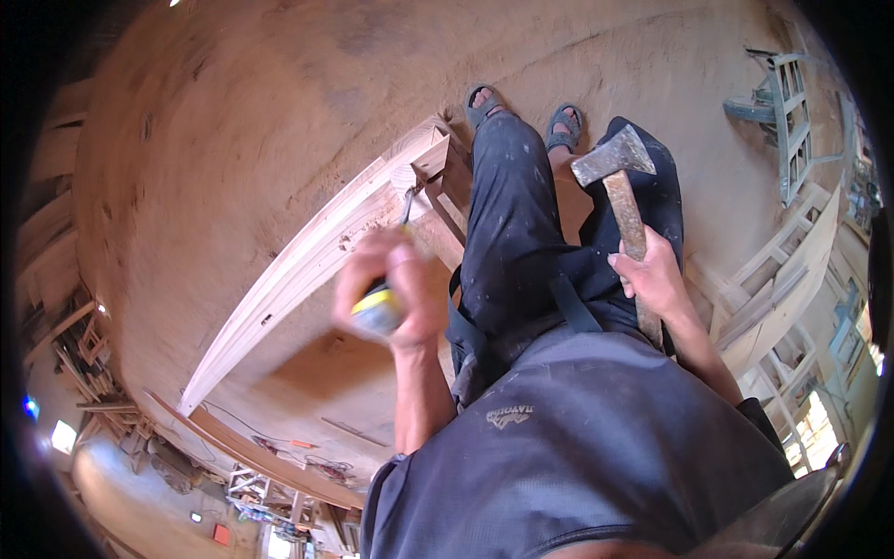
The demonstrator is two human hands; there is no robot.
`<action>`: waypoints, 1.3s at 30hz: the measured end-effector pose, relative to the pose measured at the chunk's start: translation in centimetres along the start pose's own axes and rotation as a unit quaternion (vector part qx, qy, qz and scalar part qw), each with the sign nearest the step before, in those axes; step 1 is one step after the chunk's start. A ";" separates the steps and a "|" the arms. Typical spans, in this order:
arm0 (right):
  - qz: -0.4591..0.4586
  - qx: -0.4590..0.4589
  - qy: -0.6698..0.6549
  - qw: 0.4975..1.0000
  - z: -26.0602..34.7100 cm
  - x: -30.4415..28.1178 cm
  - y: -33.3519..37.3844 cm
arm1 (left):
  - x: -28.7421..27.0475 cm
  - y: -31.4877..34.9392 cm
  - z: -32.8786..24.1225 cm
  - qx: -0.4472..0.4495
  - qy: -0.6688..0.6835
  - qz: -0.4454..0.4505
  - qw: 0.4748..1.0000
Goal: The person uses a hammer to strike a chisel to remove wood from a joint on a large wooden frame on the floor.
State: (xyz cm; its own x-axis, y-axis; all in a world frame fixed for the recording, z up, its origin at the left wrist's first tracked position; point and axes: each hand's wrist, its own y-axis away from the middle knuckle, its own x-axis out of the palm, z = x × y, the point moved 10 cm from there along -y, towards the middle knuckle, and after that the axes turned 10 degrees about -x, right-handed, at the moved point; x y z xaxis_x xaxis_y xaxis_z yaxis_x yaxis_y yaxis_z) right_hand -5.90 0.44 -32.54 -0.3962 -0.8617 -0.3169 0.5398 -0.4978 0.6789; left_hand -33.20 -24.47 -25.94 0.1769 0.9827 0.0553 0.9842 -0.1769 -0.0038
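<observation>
My left hand [386, 289], blurred by motion, is closed round the yellow-and-black handle of a chisel [407, 210]. The chisel's thin metal shaft points away from me, its tip by the far end of a long pale timber piece [307, 238]. In my right hand [654, 272] is a hatchet [614, 156], gripped partway down its worn wooden handle. The hatchet's metal head is raised over my right leg, apart from the chisel and the timber. A small dark slot and a few wood chips show on the timber's face.
Brown earthen floor [233, 121] spreads around my sandalled feet [564, 126]. A grey frame [793, 126] stands at the far right, with pale wooden framework [787, 289] nearer. A brown board [251, 452], cables and stacked lumber lie to the near left.
</observation>
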 end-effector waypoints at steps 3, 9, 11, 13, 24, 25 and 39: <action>0.014 0.006 -0.005 1.000 -1.5 -0.3 -1.6 | -0.6 -5.9 -9.4 0.006 0.121 0.028 0.992; 0.019 0.022 -0.087 0.996 -2.2 0.9 -3.8 | -2.7 -7.2 -9.2 0.002 0.089 -0.017 0.996; 0.030 0.014 -0.090 0.995 -1.7 1.1 -3.9 | -3.8 -7.3 -7.2 -0.019 0.069 0.012 0.997; 0.037 0.015 -0.085 0.996 -2.0 1.4 -3.7 | -3.6 -7.4 -5.7 -0.012 0.097 0.034 0.995; 0.015 0.006 -0.087 0.996 -2.3 0.2 -2.5 | -3.3 -6.4 1.0 -0.047 0.138 -0.053 0.988; 0.016 0.001 -0.093 0.996 -2.6 0.3 -2.5 | -3.2 -6.2 1.1 -0.043 0.124 -0.062 0.989; 0.035 -0.153 0.024 0.987 5.3 1.8 -1.5 | -3.0 -3.9 0.2 0.041 0.081 -0.021 0.996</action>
State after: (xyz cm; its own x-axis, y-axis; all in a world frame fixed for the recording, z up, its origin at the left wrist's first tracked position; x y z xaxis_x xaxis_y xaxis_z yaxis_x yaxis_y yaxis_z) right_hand -11.36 0.18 -30.67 -0.3178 -0.8953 -0.3123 0.7669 -0.4364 0.4706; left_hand -37.51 -26.69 -26.25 0.1383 0.9662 0.2175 0.9891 -0.1236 -0.0798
